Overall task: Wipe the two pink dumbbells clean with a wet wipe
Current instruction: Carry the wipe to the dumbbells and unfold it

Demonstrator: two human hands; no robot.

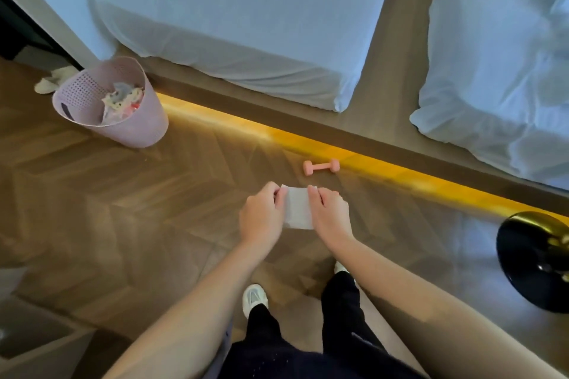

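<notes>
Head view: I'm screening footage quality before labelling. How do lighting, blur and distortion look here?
In the head view, an amber light strip glares onto the floor, while the bedding reads cool blue; wide-angle distortion stretches the frame's edges; the pink dumbbell and wet wipe are slightly soft but recognisable.

readable text: none found
wet wipe [298, 209]: plain white, nothing to read
pink dumbbell [321, 167]: too small for any marking
basket [135, 129]: contents blurred, illegible
</notes>
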